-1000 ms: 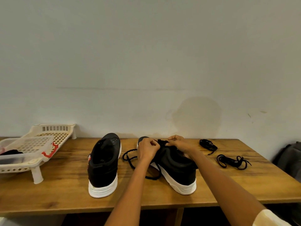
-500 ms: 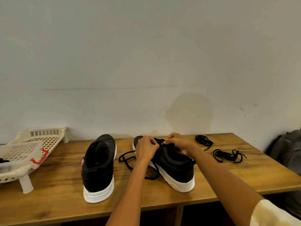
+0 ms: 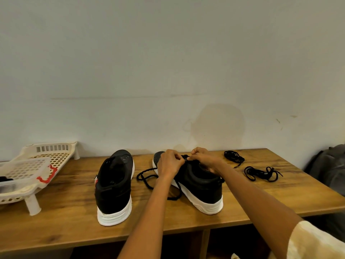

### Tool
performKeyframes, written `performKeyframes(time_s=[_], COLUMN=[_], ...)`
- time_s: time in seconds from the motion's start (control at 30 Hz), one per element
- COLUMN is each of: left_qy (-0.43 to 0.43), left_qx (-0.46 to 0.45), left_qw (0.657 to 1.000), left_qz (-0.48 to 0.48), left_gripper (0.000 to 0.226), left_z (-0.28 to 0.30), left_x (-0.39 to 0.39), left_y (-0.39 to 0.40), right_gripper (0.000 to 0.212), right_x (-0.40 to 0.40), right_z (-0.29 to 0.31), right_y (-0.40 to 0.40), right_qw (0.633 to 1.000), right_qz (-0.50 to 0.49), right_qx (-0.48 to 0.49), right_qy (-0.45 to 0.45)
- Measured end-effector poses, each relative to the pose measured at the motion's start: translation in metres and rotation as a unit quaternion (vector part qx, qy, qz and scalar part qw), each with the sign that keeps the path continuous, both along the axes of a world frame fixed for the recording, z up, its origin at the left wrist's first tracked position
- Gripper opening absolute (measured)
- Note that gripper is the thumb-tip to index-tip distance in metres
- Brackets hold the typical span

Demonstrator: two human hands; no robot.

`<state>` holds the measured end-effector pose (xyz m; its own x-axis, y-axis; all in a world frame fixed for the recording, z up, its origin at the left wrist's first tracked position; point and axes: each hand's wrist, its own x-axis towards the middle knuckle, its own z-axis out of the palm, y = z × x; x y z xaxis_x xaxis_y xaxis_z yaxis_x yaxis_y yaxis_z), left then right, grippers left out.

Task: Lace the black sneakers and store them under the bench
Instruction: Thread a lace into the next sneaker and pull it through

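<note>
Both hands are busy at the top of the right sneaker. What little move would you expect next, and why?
Probably pulling the lace through the eyelet. Left hand and right hand both pinch it over the right sneaker, and slack still loops on the bench. The left sneaker looks unlaced, with spare laces lying nearby.

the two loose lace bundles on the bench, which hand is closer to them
Right. The right hand is on the right sneaker, on the side toward the loose lace bundles; the left hand is on its far side, farther away.
</note>
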<state>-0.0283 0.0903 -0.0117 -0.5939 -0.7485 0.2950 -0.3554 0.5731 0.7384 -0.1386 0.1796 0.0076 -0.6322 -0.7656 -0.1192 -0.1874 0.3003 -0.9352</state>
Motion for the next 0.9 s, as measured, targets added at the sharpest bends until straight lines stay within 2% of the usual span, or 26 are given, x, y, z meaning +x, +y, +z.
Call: performKeyframes(time_s=[0.17,0.33,0.47,0.57,0.77,0.9], left_qy=[0.058,0.071,0.047,0.022,-0.007,-0.047], left_qx=[0.08,0.081,0.072,0.028,-0.154,-0.16], left_qw=[0.993,0.994,0.996,0.999,0.988,0.986], left_qz=[0.058,0.017,0.018,0.028,-0.013,-0.005], left_gripper=[0.014,0.008,0.009,0.01,0.016,0.017], left_z=[-0.008,-0.013,-0.017,-0.014,-0.007,-0.001], left_x=[0.014,0.017,0.016,0.017,0.007,0.001], left_y=[-0.028,-0.035,-0.034,-0.028,-0.008,0.002], right_gripper=[0.017,0.04,0.035,0.033,0.03,0.022], right_x=[-0.001,0.0,0.001,0.002,0.0,-0.006], right_z=[0.0,0.005,0.004,0.003,0.001,-0.005], right_y=[-0.004,-0.006,-0.007,-0.009,-0.006,-0.006], right_qw=[1.0,0.997,0.998,0.998,0.999,1.0], right_qz=[0.013,0.062,0.053,0.043,0.043,0.019], right_qx=[0.015,0.036,0.045,0.046,0.033,0.011], right_qy=[-0.004,-0.008,-0.001,0.004,0.002,0.002])
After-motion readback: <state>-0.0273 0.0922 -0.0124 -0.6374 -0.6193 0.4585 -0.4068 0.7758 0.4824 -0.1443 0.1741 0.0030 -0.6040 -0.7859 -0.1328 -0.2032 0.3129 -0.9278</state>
